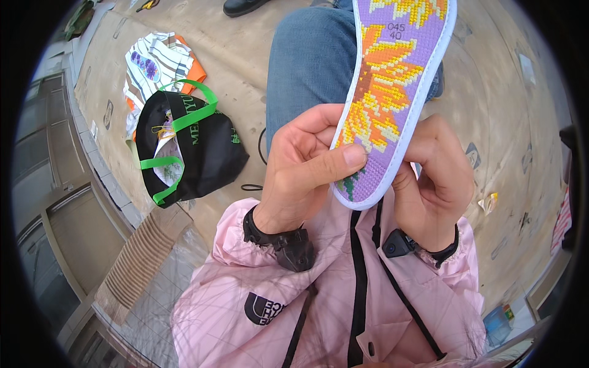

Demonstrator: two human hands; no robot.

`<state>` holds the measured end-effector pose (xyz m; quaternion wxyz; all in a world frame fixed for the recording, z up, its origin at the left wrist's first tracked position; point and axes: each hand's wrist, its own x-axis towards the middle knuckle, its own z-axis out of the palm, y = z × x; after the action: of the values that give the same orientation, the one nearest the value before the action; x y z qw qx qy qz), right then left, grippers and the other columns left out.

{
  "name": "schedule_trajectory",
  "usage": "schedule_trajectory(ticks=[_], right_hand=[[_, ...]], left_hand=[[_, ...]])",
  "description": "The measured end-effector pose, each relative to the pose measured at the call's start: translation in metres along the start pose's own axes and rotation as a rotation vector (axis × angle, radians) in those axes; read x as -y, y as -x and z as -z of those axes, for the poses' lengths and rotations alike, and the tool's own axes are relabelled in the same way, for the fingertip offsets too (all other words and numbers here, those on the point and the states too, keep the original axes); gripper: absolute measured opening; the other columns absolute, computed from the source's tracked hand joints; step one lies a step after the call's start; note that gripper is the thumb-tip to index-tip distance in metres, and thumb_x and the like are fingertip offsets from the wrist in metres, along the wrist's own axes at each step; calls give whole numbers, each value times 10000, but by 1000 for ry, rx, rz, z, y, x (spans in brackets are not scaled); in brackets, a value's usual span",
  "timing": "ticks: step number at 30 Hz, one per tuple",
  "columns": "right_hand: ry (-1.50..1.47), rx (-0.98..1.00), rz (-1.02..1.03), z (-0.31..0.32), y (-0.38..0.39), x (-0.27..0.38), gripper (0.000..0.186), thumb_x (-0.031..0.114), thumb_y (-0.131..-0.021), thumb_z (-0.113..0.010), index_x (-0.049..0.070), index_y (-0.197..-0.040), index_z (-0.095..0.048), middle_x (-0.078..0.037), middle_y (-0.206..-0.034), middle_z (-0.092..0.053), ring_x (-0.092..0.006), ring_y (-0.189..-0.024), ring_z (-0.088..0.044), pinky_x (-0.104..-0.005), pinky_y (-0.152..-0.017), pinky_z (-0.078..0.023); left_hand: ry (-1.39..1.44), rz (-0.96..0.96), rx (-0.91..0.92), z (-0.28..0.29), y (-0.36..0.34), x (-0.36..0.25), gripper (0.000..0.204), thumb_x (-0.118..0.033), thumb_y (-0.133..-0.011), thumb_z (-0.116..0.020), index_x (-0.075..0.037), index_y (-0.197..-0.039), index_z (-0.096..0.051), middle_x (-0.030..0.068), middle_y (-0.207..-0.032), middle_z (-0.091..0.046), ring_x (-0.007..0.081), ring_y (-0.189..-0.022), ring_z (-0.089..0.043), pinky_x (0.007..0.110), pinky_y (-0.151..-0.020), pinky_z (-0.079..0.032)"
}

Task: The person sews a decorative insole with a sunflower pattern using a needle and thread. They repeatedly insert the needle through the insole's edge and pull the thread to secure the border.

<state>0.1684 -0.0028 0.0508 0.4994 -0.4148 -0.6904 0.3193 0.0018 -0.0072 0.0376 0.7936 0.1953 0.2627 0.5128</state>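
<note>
An embroidered insole point(385, 80), lilac with yellow and orange flowers and a pale blue binding, stands upright in front of me. My left hand point(307, 159) grips its left edge near the lower end, thumb pressed on the face and fingers behind. My right hand point(435, 172) is at the lower right edge, its fingers curled and partly hidden behind the insole. What those fingers pinch, if anything, I cannot make out. Both wrists wear black straps with small devices, over pink sleeves.
A knee in blue jeans point(300, 55) is behind the insole, a black shoe point(240, 7) at top. On the brown floor covering point(503, 153) lie a black bag with green handles point(215, 147), striped cloth with another insole point(172, 61) and scissors point(147, 5). A window frame point(67, 233) runs along the left.
</note>
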Motion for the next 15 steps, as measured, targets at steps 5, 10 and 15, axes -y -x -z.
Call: schedule_trajectory(ticks=[5,10,15], right_hand=[[-376,-35,-252,-8,10,-8,214,-79,-860,-591,-44,-1061,-529,-90,-951,-617,-129,-860,-617,-242,-759,-495],[-522,-66,-241,-10,12,-8,330,-80,-880,-560,-54,-1181,-429,-142,-1041,-616,-169,-950,-633,-264,-839,-497],[-69,-185,-50,-8,-1,-15,270,-1,-827,-656,-5,-1081,-565,-135,-1045,-626,-226,-966,-603,-324,-832,-481]], left_hand=[[-203,-167,-50,-9,5,0,378,-1,-857,-658,85,-1189,-498,156,-1080,-662,138,-971,-641,259,-846,-509],[-312,-263,-54,-5,3,8,366,5,-854,-660,84,-1173,-499,145,-1065,-664,140,-952,-648,259,-825,-518],[-408,-330,-159,-7,3,2,368,18,-850,-656,87,-1174,-495,142,-1063,-661,145,-943,-650,258,-814,-524]])
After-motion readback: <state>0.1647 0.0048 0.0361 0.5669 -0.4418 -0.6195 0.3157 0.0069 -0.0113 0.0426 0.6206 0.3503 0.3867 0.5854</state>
